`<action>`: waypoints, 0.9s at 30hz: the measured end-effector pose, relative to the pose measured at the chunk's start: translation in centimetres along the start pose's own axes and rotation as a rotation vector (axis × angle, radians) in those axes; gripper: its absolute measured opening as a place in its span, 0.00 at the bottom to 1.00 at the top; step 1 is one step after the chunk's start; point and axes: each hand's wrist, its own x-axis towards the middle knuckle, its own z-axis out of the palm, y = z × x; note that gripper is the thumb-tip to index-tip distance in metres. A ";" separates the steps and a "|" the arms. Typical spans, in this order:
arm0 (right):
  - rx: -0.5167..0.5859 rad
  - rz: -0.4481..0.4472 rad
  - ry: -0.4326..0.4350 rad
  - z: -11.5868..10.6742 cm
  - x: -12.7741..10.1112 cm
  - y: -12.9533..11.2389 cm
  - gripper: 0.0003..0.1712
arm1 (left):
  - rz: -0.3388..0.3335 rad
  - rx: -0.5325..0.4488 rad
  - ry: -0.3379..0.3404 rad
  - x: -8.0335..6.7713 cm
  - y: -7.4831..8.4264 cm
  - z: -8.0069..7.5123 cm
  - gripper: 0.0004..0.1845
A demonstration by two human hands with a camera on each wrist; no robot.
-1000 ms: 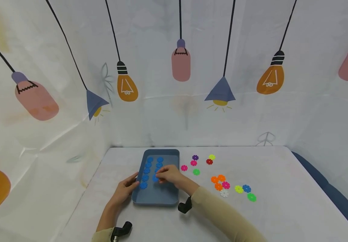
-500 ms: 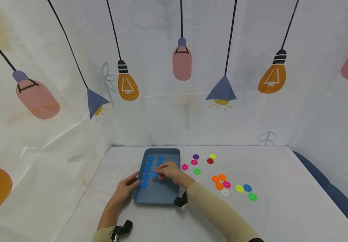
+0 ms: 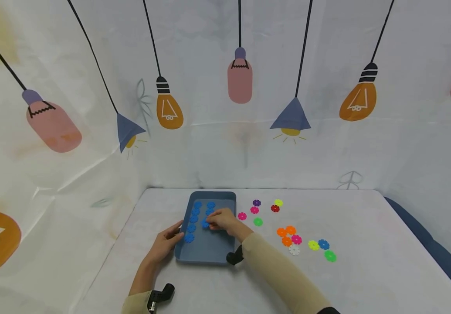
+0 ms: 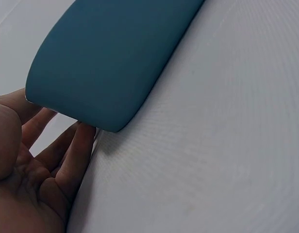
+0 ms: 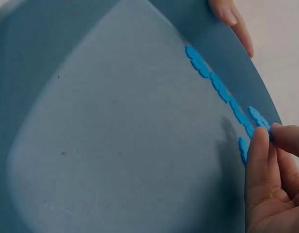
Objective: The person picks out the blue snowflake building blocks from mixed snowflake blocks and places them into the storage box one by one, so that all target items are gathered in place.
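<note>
My left hand holds the left side of a blue-grey tray, thumb over the rim and fingers on the outer wall, as the left wrist view also shows. Over the tray, my right hand pinches a blue flower-shaped disc between thumb and fingertips. Along the tray's left side runs a column of several blue flower-shaped discs. A second, shorter column stands to its right, its near end partly hidden by my right hand.
Right of the tray, loose discs lie scattered on the white table: pink, green, orange, white, yellow and a blue one. A patterned cloth wall rises behind the table.
My right hand has moved a little toward the tray's far end with the pinched blue disc. The left hand keeps its hold on the tray, and the head view has shifted slightly.
</note>
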 end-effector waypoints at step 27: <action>-0.143 0.018 0.017 -0.2 -0.1 -0.3 0.03 | -0.019 0.004 0.030 0.2 -0.3 0.2 0.30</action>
